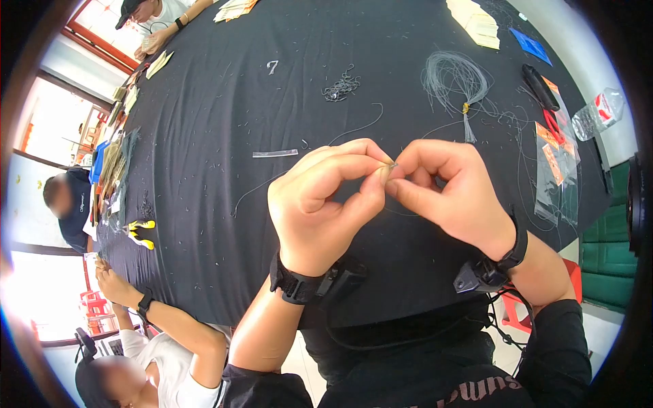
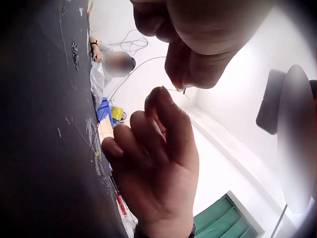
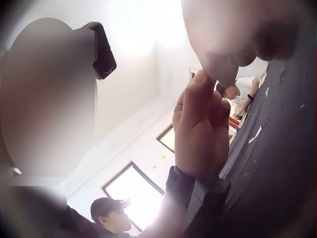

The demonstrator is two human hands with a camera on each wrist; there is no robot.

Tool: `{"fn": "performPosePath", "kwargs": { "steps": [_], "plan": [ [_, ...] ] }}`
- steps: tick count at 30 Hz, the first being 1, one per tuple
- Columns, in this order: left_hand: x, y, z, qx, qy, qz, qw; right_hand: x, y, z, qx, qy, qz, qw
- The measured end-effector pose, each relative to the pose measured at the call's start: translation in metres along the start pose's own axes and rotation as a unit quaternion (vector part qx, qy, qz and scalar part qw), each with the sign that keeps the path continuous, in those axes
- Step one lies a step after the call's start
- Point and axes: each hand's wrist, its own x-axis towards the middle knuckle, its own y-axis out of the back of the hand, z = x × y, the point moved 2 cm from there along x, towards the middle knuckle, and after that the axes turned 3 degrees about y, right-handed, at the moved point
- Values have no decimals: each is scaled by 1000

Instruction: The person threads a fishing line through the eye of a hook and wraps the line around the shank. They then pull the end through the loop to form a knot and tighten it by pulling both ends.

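Observation:
My left hand (image 1: 325,197) pinches a tiny dark fish hook (image 2: 184,91) between thumb and forefinger, most of it hidden by the fingertips. Close against it, my right hand (image 1: 445,190) has its fingers curled and pinches thin fishing line (image 2: 172,89) that runs to the hook. Both hands are raised over the black cloth, fingertips nearly meeting in the head view. A longer strand of line (image 1: 367,126) trails from the hands across the cloth. Beyond the left hand lie a single hook (image 1: 304,144) and a clear plastic strip (image 1: 275,154).
Farther back are a pile of hooks (image 1: 341,86) and a tied bundle of line (image 1: 456,85). Red-handled scissors (image 1: 552,126), plastic packets (image 1: 546,162) and a bottle (image 1: 598,115) sit at the right. Yellow-handled pliers (image 1: 141,234) lie left, where other people sit around the table.

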Motion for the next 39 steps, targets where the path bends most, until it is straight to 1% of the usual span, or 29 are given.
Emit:
{"fn": "performPosePath", "kwargs": {
  "steps": [1,4,7,9,10,12,13,16,19,20,22,23,27,29,33,36,37,38,39],
  "plan": [
    [0,-1,-1,0,4,17,1000,-2,-2,-1,-16,20,3,1000],
    [3,2,-1,103,-22,13,994,-4,-5,-6,-59,73,5,996],
    [5,-1,-8,131,-67,-10,989,-2,0,-9,-111,141,-2,984],
    [5,1,-4,142,-47,-47,988,3,7,-10,-146,192,-16,970],
    [5,2,-3,147,-38,-65,986,4,9,-10,-141,186,-13,972],
    [5,0,-1,132,-43,-71,988,5,14,-11,-129,173,-8,976],
    [5,-1,0,124,-46,-74,988,5,17,-11,-148,156,-4,977],
    [5,-1,0,114,-37,-78,990,9,22,-8,-112,162,29,980],
    [2,1,0,75,39,-72,994,10,29,-15,-109,161,17,981],
    [1,1,-2,31,97,-53,993,10,31,-15,-106,164,15,981],
    [-1,1,-5,-60,211,-14,975,11,33,-13,-100,161,4,982],
    [-1,2,-4,-84,229,-12,970,12,34,-12,-98,159,-1,982],
    [0,3,-6,-206,245,-12,947,14,31,-4,-116,123,-14,986],
    [0,3,-7,-211,252,-22,944,15,31,-1,-132,104,-23,985],
    [0,1,-7,-206,263,-54,941,15,32,-1,-147,99,20,984],
    [0,-1,-4,-157,289,-78,941,16,33,-2,-129,98,50,986],
    [-1,-1,-7,-108,282,-74,950,16,32,-2,-113,102,52,987],
    [0,-1,-7,-101,276,-52,954,16,32,-3,-97,106,54,988],
    [0,-2,-7,-93,269,-29,958,16,32,-3,-88,104,24,990]
  ]
}}
